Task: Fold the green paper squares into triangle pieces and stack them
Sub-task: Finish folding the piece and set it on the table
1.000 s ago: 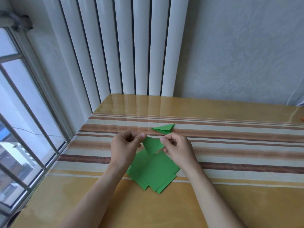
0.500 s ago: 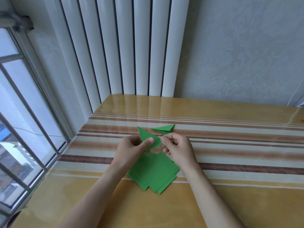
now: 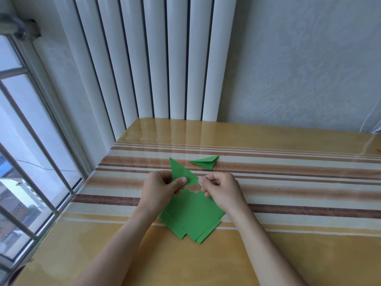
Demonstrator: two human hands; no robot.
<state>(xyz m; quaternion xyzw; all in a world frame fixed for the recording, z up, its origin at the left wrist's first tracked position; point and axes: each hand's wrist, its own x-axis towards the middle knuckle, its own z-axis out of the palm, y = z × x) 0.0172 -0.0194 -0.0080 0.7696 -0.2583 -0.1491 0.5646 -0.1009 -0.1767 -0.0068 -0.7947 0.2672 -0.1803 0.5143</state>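
Observation:
A folded green triangle piece is held up above the table, its long point aiming up and left. My left hand pinches it between thumb and fingers near its lower edge. My right hand sits just right of the piece's right tip with fingers curled; whether its fingertips touch the paper I cannot tell. Below both hands lies a loose pile of flat green paper squares. One finished folded triangle rests on the table beyond the hands.
The striped, glossy table runs to the right and toward me. A white ribbed radiator stands behind the table. A window with metal bars borders the table's left edge. A small orange thing shows at the far right edge.
The held piece has turned from pointing down to standing with its point up and left. My right fingers have drawn slightly away from its tip. The pile and finished triangle have not moved.

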